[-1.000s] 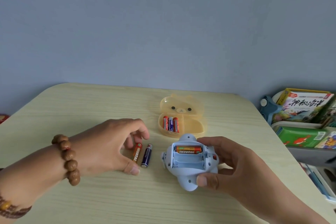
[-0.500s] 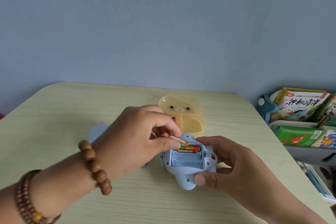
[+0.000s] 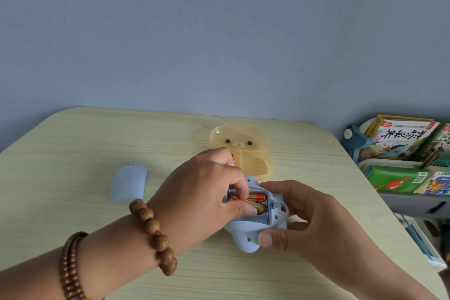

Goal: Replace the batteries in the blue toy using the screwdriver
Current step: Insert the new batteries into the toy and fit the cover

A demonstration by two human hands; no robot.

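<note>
The blue toy (image 3: 253, 231) lies upside down on the table with its battery bay open. My right hand (image 3: 309, 217) grips its right side and lower lobe. One orange battery (image 3: 255, 195) sits in the far slot of the bay. My left hand (image 3: 207, 190) pinches a second orange battery (image 3: 258, 207) between thumb and forefinger and presses it into the slot just in front of the first. The toy's blue battery cover (image 3: 129, 184) lies on the table to the left. No screwdriver is in view.
A yellow bear-shaped box (image 3: 253, 151) stands open behind the toy, a red battery tip showing past my left knuckles. Books and a blue toy fill a shelf (image 3: 404, 151) beyond the table's right edge. A grey wall rises behind the table (image 3: 97, 143).
My left hand picked an orange battery off the table, carried it right to the toy and now pushes it into the bay. The blue cover has come into view.
</note>
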